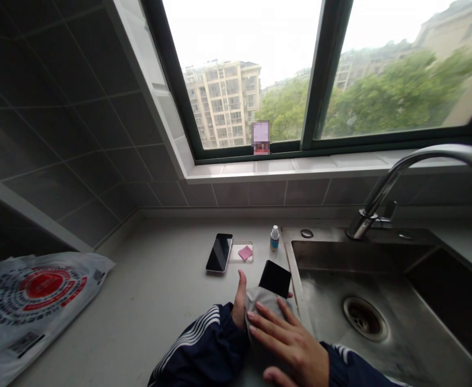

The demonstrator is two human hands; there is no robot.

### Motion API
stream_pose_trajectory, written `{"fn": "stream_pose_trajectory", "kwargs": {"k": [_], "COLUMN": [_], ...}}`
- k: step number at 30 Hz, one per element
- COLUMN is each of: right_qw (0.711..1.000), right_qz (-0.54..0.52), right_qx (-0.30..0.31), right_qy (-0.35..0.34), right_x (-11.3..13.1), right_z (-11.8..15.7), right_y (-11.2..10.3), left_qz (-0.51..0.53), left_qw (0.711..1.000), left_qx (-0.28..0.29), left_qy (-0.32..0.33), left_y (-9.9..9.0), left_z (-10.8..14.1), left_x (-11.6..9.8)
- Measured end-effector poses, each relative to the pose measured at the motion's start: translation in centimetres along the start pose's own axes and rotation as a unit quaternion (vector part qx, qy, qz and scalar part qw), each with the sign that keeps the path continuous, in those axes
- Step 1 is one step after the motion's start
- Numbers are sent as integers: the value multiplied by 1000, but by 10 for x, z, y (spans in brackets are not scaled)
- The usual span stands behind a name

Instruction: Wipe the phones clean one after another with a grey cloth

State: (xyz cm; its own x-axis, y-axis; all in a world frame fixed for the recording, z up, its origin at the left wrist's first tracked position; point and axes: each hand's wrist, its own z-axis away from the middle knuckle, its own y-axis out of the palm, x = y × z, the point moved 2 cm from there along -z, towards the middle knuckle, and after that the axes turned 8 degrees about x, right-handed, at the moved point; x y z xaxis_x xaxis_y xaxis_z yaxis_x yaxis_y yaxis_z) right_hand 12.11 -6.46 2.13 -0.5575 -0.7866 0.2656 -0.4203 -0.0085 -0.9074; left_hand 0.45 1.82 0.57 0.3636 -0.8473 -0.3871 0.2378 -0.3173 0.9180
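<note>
A flat black device (275,278) with a dark screen sticks out from a grey cloth (266,296) near the counter's front. My left hand (241,301) supports the cloth and device from below, its thumb up at the left side and a fingertip showing at the right edge. Over the cloth lies my right hand (286,336), its fingers spread flat and pressing on it. Behind them, a phone (220,252) rests on the counter beside a clear case (238,259) with a pink square (245,252) on it. A small white-capped bottle (274,239) stands upright to the right.
The steel sink (324,290) and its curved faucet (375,199) are on the right. At the far left, a white plastic bag (46,290) with red print lies on the counter (139,322). A window with a white sill (236,171) is behind the counter.
</note>
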Motion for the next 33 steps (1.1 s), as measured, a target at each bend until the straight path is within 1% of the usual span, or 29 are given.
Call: {"fn": "stream_pose_trajectory", "kwargs": {"k": [4,7,12,15,18,21,24,27,33], "right_qw": [999,996,989,985,981,977,976,978,986], "right_qz": [38,61,91,111,116,112,106,91,65], "right_qx": [-5,-24,-38,-29,-37,-53,-56,-59,-39], "right_qy": [39,66,111,129,150,173,182,180,147], "right_x": [-3,-7,-17,-24,-32,-38,-41,-41,-33], "right_z": [-1,0,4,6,9,11,11,11,10], "right_y": [-3,-3,1,2,3,4,6,6,5], "left_qz": [-11,-22,-54,-63,-68,-72,-71,-68,-51], "left_qw": [999,998,995,992,989,987,987,988,992], "left_qx": [3,26,79,108,120,120,117,120,105], "left_qy": [36,50,24,33,54,75,83,75,45], "left_y": [-5,-6,2,6,4,0,-1,0,1], "left_z": [-2,0,5,4,3,2,1,1,4], "left_x": [3,7,8,8,9,10,10,9,7]}}
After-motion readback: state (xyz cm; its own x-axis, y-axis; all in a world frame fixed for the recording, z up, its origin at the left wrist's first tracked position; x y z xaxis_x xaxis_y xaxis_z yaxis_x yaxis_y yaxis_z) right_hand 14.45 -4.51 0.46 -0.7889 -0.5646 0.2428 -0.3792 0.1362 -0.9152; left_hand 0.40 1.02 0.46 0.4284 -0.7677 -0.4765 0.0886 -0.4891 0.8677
